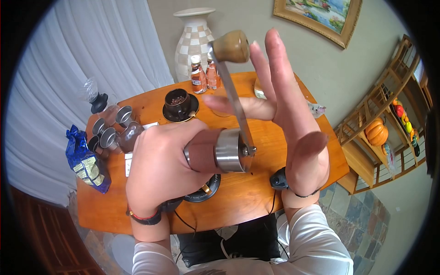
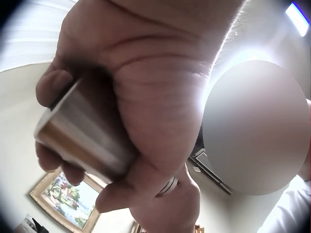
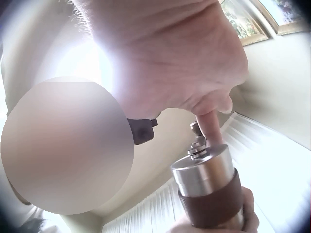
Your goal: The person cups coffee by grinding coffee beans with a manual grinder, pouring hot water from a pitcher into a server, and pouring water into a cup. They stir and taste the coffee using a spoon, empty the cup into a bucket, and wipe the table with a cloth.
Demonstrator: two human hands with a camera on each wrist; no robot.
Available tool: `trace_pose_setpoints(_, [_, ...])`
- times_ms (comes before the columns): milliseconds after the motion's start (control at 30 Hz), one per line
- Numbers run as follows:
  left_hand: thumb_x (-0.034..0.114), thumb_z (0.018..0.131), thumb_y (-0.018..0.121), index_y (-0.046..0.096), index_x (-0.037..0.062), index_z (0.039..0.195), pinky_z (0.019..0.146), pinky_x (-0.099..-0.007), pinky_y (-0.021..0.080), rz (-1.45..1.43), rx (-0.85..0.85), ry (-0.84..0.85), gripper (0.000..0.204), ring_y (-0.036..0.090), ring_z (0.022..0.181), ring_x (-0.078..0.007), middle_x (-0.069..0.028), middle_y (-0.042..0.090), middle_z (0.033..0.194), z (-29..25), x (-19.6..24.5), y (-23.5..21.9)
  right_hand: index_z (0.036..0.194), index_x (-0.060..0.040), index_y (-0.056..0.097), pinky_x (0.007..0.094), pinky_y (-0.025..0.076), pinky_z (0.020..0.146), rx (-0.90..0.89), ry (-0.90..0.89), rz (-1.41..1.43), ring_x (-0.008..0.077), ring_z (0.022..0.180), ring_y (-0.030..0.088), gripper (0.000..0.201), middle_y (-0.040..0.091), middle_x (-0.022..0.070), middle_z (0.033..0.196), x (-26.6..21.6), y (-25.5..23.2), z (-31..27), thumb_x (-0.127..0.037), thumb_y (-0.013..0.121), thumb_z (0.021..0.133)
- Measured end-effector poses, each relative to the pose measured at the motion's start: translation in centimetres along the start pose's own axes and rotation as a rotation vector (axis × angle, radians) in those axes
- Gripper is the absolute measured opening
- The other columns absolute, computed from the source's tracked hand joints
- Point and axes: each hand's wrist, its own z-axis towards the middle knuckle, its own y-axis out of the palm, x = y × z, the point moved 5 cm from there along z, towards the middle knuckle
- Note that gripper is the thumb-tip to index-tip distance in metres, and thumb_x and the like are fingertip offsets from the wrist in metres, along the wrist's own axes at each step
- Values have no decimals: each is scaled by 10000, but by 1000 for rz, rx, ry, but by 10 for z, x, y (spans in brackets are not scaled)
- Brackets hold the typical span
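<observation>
My left hand (image 1: 158,158) grips a manual coffee grinder (image 1: 228,150) around its brown sleeve, lifted above the table and tipped on its side in the head view. The grinder's steel crank (image 1: 234,96) stands up toward the far side, with a wooden knob (image 1: 233,47) at its end. Beside the crank, my right hand (image 1: 295,110) is raised with its fingers mostly straight, fingertips close to the knob. One finger passes behind the crank. In the right wrist view the grinder's metal top (image 3: 201,158) faces up beneath the right hand.
On the wooden table (image 1: 275,151) stand a dark cup of coffee beans (image 1: 178,104) on a saucer, two labelled bottles (image 1: 198,75), several metal cups (image 1: 110,137), a glass dripper (image 1: 94,96) and a blue bag (image 1: 85,160). A round black item (image 1: 201,195) lies beneath the grinder.
</observation>
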Motion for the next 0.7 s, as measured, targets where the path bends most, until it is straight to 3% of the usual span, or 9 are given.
trace_pose_setpoints(133, [106, 567, 831, 740, 129, 889, 623, -393, 530, 71, 8, -48, 335, 660, 697, -369, -126, 688, 749, 0, -3, -5, 1611, 53, 80, 513, 87, 1262, 72, 24, 127, 323, 1517, 313, 1407, 289, 237, 1638, -12, 10, -7, -1023, 210, 713])
trace_pose_setpoints(200, [111, 574, 824, 737, 119, 886, 617, -394, 528, 120, 15, -81, 324, 657, 689, -371, -130, 683, 734, 0, -5, -9, 1604, 66, 78, 523, 164, 1252, 47, 15, 151, 346, 1421, 470, 1418, 129, 200, 1693, -16, 10, -12, -1015, 281, 710])
trace_pose_setpoints(233, [114, 578, 821, 735, 114, 884, 614, -395, 527, 143, 20, -99, 318, 656, 685, -372, -132, 680, 726, -1, -6, -11, 1604, 66, 78, 523, 164, 1252, 43, 13, 150, 346, 1421, 470, 1418, 129, 200, 1693, -18, 7, -14, -1015, 281, 710])
trace_pose_setpoints(333, [75, 612, 810, 740, 74, 916, 618, -363, 538, 93, 99, -129, 311, 674, 645, -324, -135, 687, 725, 1, -8, -15, 1595, 84, 102, 537, 117, 1260, -352, 64, 180, 356, 1427, 454, 1453, 342, 217, 1618, -23, 12, -22, -1037, 212, 676])
trace_pose_setpoints(367, [75, 612, 810, 740, 74, 916, 618, -363, 538, 92, 100, -128, 311, 674, 645, -324, -135, 687, 725, 1, -10, -14, 1595, 84, 102, 537, 117, 1260, -352, 63, 178, 356, 1427, 454, 1453, 342, 217, 1618, -21, 11, -21, -1037, 212, 676])
trace_pose_setpoints(433, [37, 628, 816, 741, 38, 950, 652, -318, 550, -49, 314, -67, 331, 702, 648, -247, -140, 708, 752, -1, -13, -26, 1587, 98, 120, 537, -30, 1260, -324, -94, -143, 338, 1451, 425, 1457, 632, 228, 1359, -19, 10, -19, -1037, 73, 673])
trace_pose_setpoints(467, [30, 619, 837, 732, 8, 960, 690, -290, 555, -50, 335, -57, 358, 719, 688, -195, -146, 728, 788, -1, -12, -29, 1578, 100, 182, 539, -130, 1237, -153, 111, -63, 319, 1454, 428, 1428, 758, 206, 1061, -27, 12, -15, -1011, -15, 702])
trace_pose_setpoints(567, [22, 599, 836, 733, 6, 972, 705, -283, 552, -116, 380, 6, 387, 711, 691, -186, -129, 728, 791, -4, -10, -35, 1567, 98, 241, 548, -104, 1240, 53, 54, -83, 319, 1479, 392, 1333, 767, 192, 1032, -19, 4, -8, -963, 28, 790])
trace_pose_setpoints(700, [12, 577, 837, 734, 5, 985, 726, -287, 550, -82, 283, 62, 421, 709, 713, -191, -120, 726, 812, -2, -4, -30, 1574, 82, 243, 552, -76, 1244, -8, -36, -128, 326, 1492, 368, 1175, 726, 214, 1185, -8, -6, -6, -866, 64, 902])
